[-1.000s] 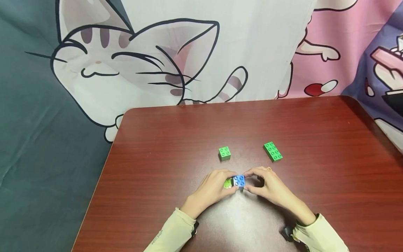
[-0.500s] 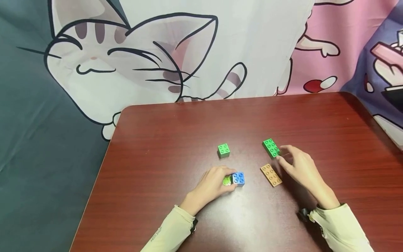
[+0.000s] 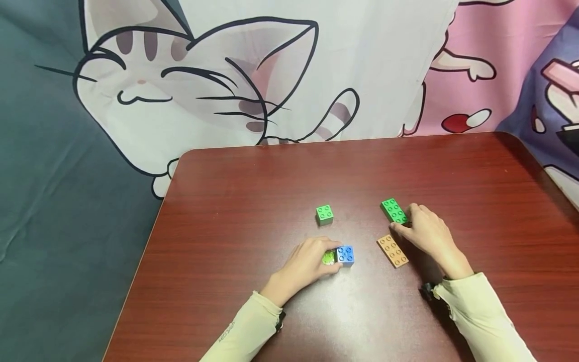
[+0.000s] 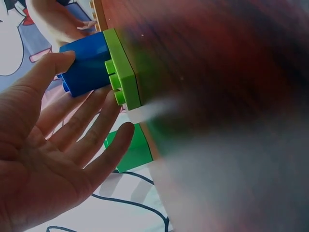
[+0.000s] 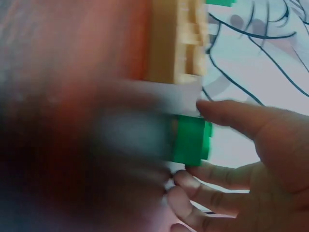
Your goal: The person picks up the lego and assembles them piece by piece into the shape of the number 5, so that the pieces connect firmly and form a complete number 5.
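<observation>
Currently the right hand (image 3: 427,234) pinches the long green brick (image 3: 392,209), a tan brick (image 3: 392,251) (between both hands) near its thumb. The left hand (image 3: 304,261) grips a blue brick (image 3: 346,255), a green cube (image 3: 324,214) beyond its fingers.

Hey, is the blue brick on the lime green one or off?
On it: in the left wrist view, the blue brick sits against the studded face of the lime green brick, at one end, leaving other studs bare.
</observation>
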Demonstrator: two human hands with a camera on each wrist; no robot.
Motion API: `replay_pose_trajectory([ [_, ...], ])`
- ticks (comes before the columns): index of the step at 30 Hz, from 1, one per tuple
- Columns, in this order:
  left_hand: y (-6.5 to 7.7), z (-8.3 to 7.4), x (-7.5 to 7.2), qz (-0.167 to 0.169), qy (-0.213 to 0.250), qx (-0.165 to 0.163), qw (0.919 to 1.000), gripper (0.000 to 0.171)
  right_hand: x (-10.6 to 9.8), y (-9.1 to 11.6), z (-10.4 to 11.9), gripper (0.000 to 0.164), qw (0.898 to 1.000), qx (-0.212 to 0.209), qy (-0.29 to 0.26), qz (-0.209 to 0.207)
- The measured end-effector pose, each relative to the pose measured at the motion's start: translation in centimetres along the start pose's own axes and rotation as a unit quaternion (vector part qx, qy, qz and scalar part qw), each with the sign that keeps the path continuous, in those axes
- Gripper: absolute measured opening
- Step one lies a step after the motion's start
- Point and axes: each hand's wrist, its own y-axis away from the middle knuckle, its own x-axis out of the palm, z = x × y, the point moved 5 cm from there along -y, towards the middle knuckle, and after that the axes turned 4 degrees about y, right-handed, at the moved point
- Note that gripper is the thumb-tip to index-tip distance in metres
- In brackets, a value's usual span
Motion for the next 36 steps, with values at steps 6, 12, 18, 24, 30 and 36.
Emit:
replay_pose_trajectory([
  [6, -0.2, -0.1, 0.1, 0.001, 0.008, -0.003, 1.0000, 0.040, -0.6, 0.2, 0.1, 0.035, 1.000, -0.003, -0.015, -0.027],
  [12, -0.4, -0.3, 0.1, 0.017, 0.000, 0.002, 0.9999, 0.042, -1.5, 1.1, 1.3, 0.036, 0.995, -0.053, -0.067, -0.044],
  [18, 0.0, -0.3, -0.5, 0.048, 0.011, 0.008, 0.9987, 0.055, -2.1, 1.8, 3.1, 0.036, 0.988, -0.094, -0.106, -0.054],
  [24, 0.1, -0.4, -2.6, 0.018, 0.037, 0.025, 0.9988, 0.056, -2.3, 2.1, 4.5, 0.035, 0.984, -0.130, -0.117, -0.032],
  [30, -0.5, -0.8, -5.1, -0.011, 0.008, 0.018, 0.9997, 0.050, -2.8, 2.3, 6.6, 0.034, 0.977, -0.183, -0.101, -0.041],
  [36, -0.6, -0.9, -5.0, 0.006, 0.031, 0.028, 0.9991, 0.057, -2.8, 3.3, 8.9, 0.035, 0.964, -0.238, -0.110, -0.047],
])
